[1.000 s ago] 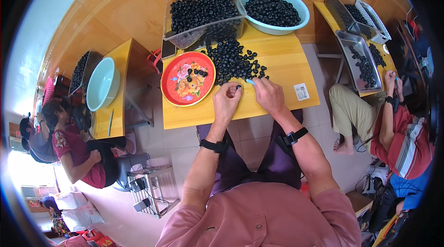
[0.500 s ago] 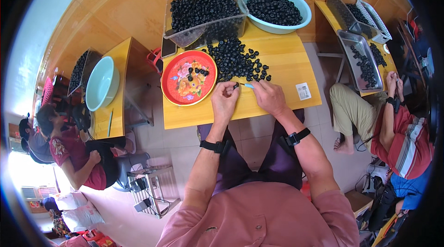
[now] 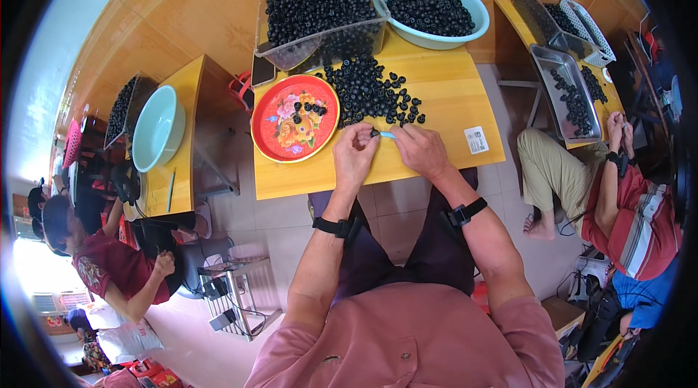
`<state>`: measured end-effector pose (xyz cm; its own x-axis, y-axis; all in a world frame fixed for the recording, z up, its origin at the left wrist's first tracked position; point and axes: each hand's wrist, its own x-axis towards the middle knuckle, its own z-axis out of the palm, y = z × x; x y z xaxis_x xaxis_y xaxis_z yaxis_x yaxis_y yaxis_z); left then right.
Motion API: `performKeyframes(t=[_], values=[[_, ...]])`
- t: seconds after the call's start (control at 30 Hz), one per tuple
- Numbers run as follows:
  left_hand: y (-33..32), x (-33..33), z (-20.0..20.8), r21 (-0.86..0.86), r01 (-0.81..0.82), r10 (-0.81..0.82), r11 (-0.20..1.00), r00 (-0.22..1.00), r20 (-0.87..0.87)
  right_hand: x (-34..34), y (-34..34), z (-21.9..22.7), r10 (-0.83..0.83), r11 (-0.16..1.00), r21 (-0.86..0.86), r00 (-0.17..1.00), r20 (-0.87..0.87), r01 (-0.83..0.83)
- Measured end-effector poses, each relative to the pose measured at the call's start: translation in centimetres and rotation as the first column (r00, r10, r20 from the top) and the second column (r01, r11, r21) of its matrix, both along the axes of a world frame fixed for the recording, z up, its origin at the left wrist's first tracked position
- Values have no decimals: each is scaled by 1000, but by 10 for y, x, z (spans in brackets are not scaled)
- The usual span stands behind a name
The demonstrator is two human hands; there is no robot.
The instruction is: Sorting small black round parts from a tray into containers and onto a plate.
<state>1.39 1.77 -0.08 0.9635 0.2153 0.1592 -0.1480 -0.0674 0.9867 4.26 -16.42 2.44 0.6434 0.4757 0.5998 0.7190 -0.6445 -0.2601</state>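
My left hand point(image 3: 354, 155) pinches a small black round part point(image 3: 374, 133) between thumb and fingertips, just above the near part of the yellow table point(image 3: 443, 115). In my right hand point(image 3: 423, 152) is a small tool with a light blue handle point(image 3: 388, 135). Its tip meets the black part, and its fine end is too small to make out. Beyond my hands spreads a loose pile of similar black parts point(image 3: 363, 86). To the left of my left hand lies a round red tray point(image 3: 313, 142) with a flower pattern, and several black parts point(image 3: 311, 107) rest in it.
A clear bin point(image 3: 320, 45) and a light blue basin point(image 3: 440, 44), both full of black parts, stand at the back. A dark flat phone-like object point(image 3: 264, 70) lies beside the bin. A white label point(image 3: 477, 141) is at right. People sit at tables on both sides.
The blue tool and my right fingers have drawn slightly closer to the black part. At far left, a person in dark red has leaned and moved an arm.
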Motion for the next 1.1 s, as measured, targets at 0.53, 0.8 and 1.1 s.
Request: performKeyframes(t=[0.53,0.8,1.1], values=[[3,-1,-2,-94,-23,24,995,1000,5,3,4,-5,-76,996,-41,995,-63,74],[2,-2,3,-63,-29,28,998,999,-24,4,3,-9,-103,994,-35,994,-46,101],[2,-4,6,115,-27,16,993,995,97,3,1,-7,-118,993,-14,992,-37,118]])
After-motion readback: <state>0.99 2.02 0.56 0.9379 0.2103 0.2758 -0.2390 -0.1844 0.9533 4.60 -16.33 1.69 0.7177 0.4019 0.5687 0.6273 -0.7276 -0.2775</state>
